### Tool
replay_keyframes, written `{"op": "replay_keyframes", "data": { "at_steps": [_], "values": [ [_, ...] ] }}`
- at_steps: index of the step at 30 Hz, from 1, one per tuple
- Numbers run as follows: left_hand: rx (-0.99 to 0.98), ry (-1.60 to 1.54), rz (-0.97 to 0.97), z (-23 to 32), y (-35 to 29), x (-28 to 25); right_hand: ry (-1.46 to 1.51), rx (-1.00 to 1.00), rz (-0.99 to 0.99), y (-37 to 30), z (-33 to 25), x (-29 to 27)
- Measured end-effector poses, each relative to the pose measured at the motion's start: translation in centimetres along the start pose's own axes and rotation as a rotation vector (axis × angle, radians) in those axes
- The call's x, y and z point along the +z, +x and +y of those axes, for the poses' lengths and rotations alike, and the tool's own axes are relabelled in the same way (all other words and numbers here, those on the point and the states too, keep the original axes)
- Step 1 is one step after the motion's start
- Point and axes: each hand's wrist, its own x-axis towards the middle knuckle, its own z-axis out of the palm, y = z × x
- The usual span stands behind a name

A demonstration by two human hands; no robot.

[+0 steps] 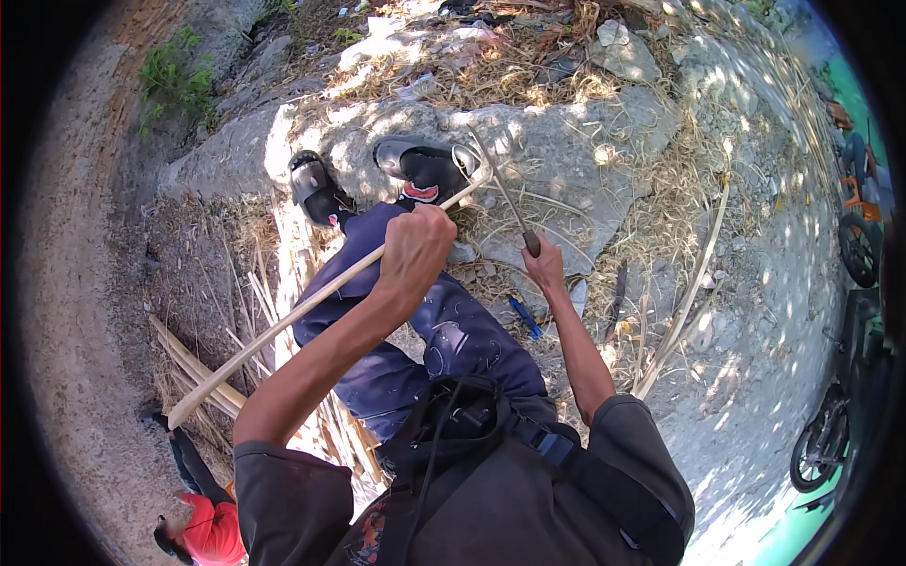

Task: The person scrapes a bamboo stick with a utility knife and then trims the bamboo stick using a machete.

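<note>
My left hand point(415, 247) is wrapped round a long pale stripped stick point(274, 332), which looks like wood or bamboo. It slants across my thighs, its thick end at the lower left and its thin end by my shoe point(401, 156). In my right hand point(545, 261) is a long-bladed knife point(505, 189), gripped by its dark handle, the blade pointing up and away. The blade passes close to the stick's far end; whether they touch I cannot tell. A pale curl point(464, 160) of shaving hangs at that end.
A stone slab point(585, 170) lies under my feet, strewn with shavings point(510, 71). Split sticks point(203, 373) lie at the left, longer strips point(689, 292) at the right. A blue tool-like object point(524, 318) rests near my knee. Someone in red point(212, 528) is lower left; motorbikes point(819, 439) stand far right.
</note>
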Motion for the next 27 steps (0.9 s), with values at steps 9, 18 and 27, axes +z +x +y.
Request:
{"op": "replay_keyframes", "data": {
  "at_steps": [9,18,27],
  "values": [
    [-0.018,0.070,0.025,1.6,-0.6,-0.4,0.091,-0.001,0.006,-0.5,1.2,0.1],
    [-0.039,0.145,0.034,3.2,-0.9,-0.8,0.134,0.014,0.022,-0.3,1.1,0.9],
    [-0.070,0.043,-0.004,3.4,-0.7,-0.6,0.096,0.091,0.064,-0.5,2.9,2.0]
  ]
}}
